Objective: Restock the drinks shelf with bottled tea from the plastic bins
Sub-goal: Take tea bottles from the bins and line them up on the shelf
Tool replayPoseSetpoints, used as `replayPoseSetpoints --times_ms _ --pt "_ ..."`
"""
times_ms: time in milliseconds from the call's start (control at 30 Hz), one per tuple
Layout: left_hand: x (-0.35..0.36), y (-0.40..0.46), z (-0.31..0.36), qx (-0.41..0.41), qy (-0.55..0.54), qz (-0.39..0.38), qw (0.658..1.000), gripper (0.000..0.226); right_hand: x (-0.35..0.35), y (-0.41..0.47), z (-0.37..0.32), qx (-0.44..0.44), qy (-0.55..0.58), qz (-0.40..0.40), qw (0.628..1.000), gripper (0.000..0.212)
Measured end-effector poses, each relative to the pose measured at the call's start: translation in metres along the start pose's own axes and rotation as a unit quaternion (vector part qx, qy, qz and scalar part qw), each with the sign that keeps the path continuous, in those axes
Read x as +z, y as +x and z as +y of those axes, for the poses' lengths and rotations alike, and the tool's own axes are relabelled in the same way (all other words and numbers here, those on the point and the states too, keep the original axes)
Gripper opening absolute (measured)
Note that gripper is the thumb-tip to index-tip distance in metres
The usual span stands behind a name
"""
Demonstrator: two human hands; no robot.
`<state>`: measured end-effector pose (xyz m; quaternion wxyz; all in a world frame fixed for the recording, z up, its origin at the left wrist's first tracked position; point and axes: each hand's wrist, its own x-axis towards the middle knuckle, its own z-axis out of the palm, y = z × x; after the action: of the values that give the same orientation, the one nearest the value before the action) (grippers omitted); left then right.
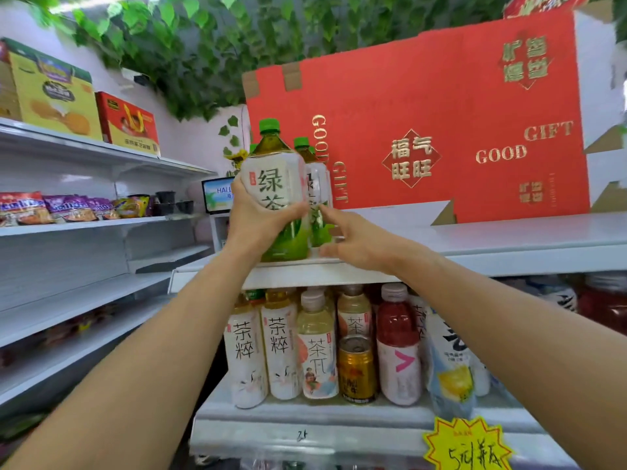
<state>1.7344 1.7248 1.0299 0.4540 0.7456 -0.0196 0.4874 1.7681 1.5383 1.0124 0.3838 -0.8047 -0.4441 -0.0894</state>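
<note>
Both forearms are bare from the frame's lower edge up to the wrists, with no sleeve showing on either. The left hand [258, 215] and right hand [353, 237] are bare too, unadorned at fingers and wrists.

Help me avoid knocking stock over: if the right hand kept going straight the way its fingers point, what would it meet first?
Most likely the second green tea bottle standing behind the one in the left hand. The right hand has open fingers whose tips look nearly at its label; depth is unclear.
</note>
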Motion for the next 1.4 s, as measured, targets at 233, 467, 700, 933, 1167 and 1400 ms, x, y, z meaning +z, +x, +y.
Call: replayPoseSetpoints --times_ms 233,467,700,933,1167,1400 --pt "-0.042 0.026 -0.028 -0.052 0.03 -0.007 0.998 0.096 0.001 -0.002 0.021 0.025 -0.201 0.094 0.975 0.059" --pt "-0.034 -0.009 -0.037 -0.019 0.143 -0.002 0.99 0.146 0.009 0.0 0.02 0.032 -0.26 0.098 0.96 0.046" --pt "-0.025 -0.015 -0.04 -0.024 0.221 0.045 0.974 0.136 0.014 -0.004 0.018 0.023 -0.296 0.12 0.947 0.035" --pt "-0.032 -0.015 -0.044 -0.036 0.205 0.03 0.978 0.139 0.013 -0.009 0.01 0.034 -0.288 0.134 0.948 0.034" --pt "-0.013 -0.111 -0.009 0.094 0.289 -0.019 0.953 0.096 0.001 -0.107 0.021 0.017 -0.38 0.148 0.913 0.051" --pt "0.079 -0.26 0.062 0.128 0.204 -0.15 0.959 0.087 -0.042 -0.295 0.05 0.072 -0.365 0.225 0.901 0.054"
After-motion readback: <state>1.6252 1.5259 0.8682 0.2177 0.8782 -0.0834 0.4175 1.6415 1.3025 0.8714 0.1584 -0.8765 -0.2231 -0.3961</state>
